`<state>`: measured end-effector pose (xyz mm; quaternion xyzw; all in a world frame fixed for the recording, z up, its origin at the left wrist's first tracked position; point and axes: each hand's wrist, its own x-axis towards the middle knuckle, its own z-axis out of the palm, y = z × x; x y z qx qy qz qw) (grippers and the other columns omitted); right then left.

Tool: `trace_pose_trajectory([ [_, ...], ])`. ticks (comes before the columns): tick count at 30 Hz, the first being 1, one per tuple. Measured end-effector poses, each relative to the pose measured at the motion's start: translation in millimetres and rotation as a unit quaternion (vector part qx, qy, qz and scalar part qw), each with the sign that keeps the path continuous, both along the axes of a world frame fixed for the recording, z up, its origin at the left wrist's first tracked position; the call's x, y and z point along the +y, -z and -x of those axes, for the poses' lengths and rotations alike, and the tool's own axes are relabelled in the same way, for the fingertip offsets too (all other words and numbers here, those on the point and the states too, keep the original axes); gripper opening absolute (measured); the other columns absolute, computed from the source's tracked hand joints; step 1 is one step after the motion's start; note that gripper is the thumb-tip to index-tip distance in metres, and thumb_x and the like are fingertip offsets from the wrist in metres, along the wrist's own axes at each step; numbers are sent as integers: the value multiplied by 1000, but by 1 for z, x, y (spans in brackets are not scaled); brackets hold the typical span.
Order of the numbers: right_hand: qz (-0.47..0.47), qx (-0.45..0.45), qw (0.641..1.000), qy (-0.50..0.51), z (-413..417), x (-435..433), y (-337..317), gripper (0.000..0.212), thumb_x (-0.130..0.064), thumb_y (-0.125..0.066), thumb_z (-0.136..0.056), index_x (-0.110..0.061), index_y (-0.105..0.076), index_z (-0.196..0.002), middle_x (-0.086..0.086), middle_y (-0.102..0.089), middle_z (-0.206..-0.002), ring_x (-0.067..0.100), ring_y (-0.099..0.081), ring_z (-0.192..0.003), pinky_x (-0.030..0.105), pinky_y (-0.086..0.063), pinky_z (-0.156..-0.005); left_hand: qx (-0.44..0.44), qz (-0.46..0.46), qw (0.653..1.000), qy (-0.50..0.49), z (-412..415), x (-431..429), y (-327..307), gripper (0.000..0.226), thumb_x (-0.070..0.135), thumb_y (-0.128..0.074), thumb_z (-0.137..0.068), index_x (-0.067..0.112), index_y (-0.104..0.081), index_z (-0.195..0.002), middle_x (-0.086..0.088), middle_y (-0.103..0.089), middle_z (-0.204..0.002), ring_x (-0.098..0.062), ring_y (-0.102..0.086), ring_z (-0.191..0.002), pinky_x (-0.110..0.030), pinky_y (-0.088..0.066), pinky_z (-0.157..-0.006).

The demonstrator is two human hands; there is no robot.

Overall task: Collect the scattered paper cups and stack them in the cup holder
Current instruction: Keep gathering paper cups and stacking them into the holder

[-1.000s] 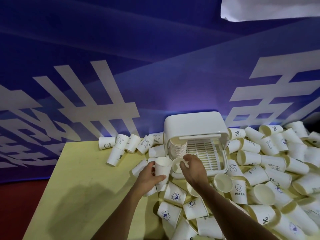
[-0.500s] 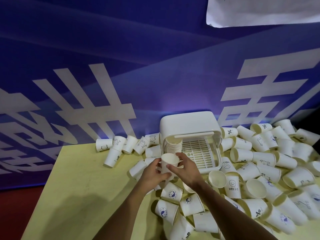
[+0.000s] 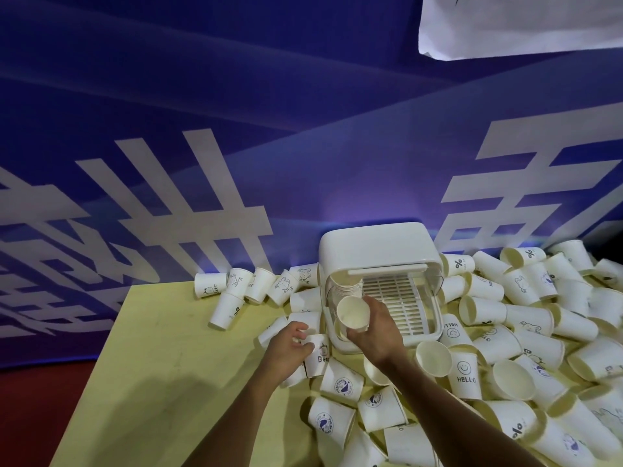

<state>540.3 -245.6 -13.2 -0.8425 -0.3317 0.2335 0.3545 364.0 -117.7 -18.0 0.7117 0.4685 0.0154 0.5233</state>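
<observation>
Dozens of paper cups (image 3: 526,332) are lying scattered on the yellow table (image 3: 161,365) in the head view, most heaped to the right of the white cup holder (image 3: 377,254), which is standing against the blue banner (image 3: 236,129). The right hand (image 3: 377,328) is gripping a plain cup (image 3: 352,313) at the holder's open front, its mouth tilted toward the camera, just below a stack of cups (image 3: 347,289) sitting inside the left part. The left hand (image 3: 286,348) is curling its fingers around a "Bear" cup (image 3: 318,353) lying on the table beside the holder.
</observation>
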Motion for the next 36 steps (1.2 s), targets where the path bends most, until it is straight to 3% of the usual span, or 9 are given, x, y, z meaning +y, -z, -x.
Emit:
trace_pose_trajectory([
  [3, 14, -30, 999, -13, 1, 4, 7, 68, -41, -76, -71, -24, -46, -130, -3, -53, -115, 20, -55, -101, 36, -50, -83, 0, 3, 1000, -6, 1, 4, 5, 30, 17, -67, -90, 25, -58, -117, 5, -59, -110, -6, -62, -91, -6, -44, -60],
  [8, 38, -63, 997, -7, -1, 11, 14, 73, -39, -78, -72, -18, -47, -134, 2, -57, -116, 22, -55, -103, 36, -49, -85, 6, 2, 1000, -10, 0, 9, 13, 31, 14, -67, -90, 20, -59, -120, 3, -59, -110, -8, -62, -88, -4, -44, -58],
  [21, 104, -94, 990, -33, -1, 14, 35, 83, -52, -76, -74, -17, -42, -141, 5, -54, -125, 23, -52, -110, 38, -47, -93, 11, 8, 1000, -12, 1, 16, 22, 30, 19, -69, -89, 25, -59, -116, 4, -60, -111, -4, -63, -91, -13, -44, -71],
  [27, 98, -92, 990, -29, 2, 11, 34, 85, -53, -74, -76, -16, -39, -144, 5, -53, -129, 24, -52, -113, 40, -48, -95, 8, 5, 1000, -15, 3, 14, 21, 30, 19, -68, -89, 25, -59, -117, 4, -59, -111, -6, -63, -92, -5, -44, -61],
  [32, 62, -145, 987, -20, 4, 4, 25, 66, -42, -73, -79, -14, -50, -134, 6, -57, -122, 24, -54, -108, 38, -46, -92, 6, -2, 1000, -16, 5, 10, 16, 31, 15, -68, -89, 19, -60, -119, 2, -59, -109, -6, -62, -87, -4, -44, -58],
  [36, 23, -159, 987, -25, 10, -1, 19, 51, -33, -70, -81, -14, -57, -126, 5, -61, -116, 24, -56, -104, 39, -47, -91, 6, -1, 1000, -14, 10, 4, 16, 33, 18, -69, -88, 21, -60, -120, 1, -61, -112, -8, -62, -94, -11, -45, -68],
])
